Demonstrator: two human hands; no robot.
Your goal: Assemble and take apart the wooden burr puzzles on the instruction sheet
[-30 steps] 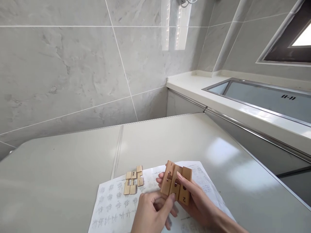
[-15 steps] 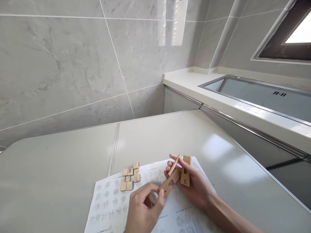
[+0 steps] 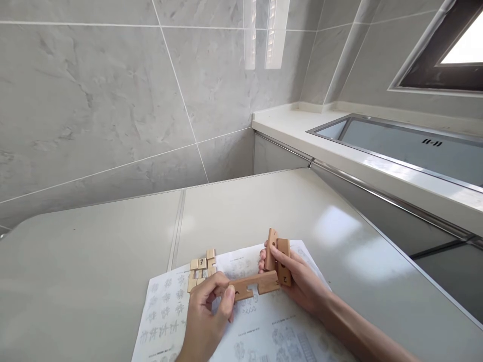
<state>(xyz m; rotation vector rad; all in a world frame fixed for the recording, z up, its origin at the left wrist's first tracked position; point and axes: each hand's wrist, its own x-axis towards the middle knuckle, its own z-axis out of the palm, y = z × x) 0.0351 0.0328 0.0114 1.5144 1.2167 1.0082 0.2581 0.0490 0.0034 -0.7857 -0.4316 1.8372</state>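
Observation:
My left hand [image 3: 212, 307] pinches one end of a notched wooden puzzle piece [image 3: 268, 282] between thumb and fingers. The piece lies almost level, its cut-out showing in the middle, and its far end meets the pieces in the other hand. My right hand [image 3: 302, 276] is closed around two wooden pieces standing side by side: a wooden piece marked 2 [image 3: 285, 276] and a taller wooden piece [image 3: 270, 251] with a dark spot, under my thumb. Whether the pieces interlock I cannot tell.
Several pale wooden pieces [image 3: 202, 264], one marked 3, lie on a printed instruction sheet [image 3: 166, 291], partly behind my left hand. The sheet rests on a glossy white table [image 3: 113, 236] with a seam. A counter with a sink [image 3: 400, 143] runs along the right.
My left hand has moved left, swinging the notched piece nearly level. In my right hand, the slanted piece now stands more upright beside the one marked 2.

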